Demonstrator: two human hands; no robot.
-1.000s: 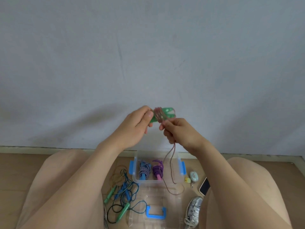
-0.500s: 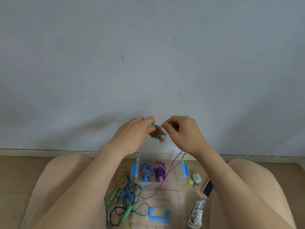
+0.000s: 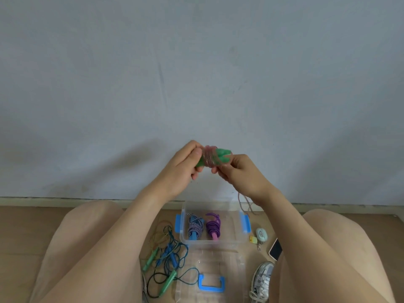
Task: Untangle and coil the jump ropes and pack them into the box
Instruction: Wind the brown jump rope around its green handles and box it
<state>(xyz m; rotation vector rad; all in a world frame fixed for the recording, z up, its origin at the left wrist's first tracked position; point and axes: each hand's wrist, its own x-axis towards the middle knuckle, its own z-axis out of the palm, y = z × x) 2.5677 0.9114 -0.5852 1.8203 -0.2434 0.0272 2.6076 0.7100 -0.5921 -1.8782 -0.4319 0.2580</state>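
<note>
Pink jump rope (image 3: 210, 158): where is it on your feed?

I see it held up in front of the wall (image 3: 196, 73), above the box. It is wound in tight turns round its pair of green handles (image 3: 223, 155), which lie side by side and roughly level.

And each hand?

The left hand (image 3: 182, 166) has its fingers curled round the left end of the handles, thumb up against the coil. The right hand (image 3: 239, 171) pinches the rope at the right edge of the coil. A loose tail (image 3: 244, 201) hangs below the right wrist, down toward the far right corner of the box. I can't tell whether it touches the box.

What's in the box?

It's a clear plastic box (image 3: 212, 243) with a blue latch (image 3: 178, 224) on each side, standing open on the wooden floor (image 3: 26, 226) between the knees. Two bundles lie in it side by side: a blue-and-white striped rope (image 3: 195, 227) on the left, a purple rope (image 3: 213, 226) on the right.

The lid?

The clear lid (image 3: 218, 261) lies flat on the floor just in front of the box, its blue carry handle (image 3: 211, 284) at the near side.

Anything around it?

Left of the box there's a tangle (image 3: 168, 278) of thin dark teal and yellowish cords with green and blue handles in it. To the right lie a pale oval keyring (image 3: 262, 235) with a yellow tag (image 3: 253, 239), a phone (image 3: 276, 249) partly under the right leg, and nearer me a silver sneaker (image 3: 261, 278).
</note>
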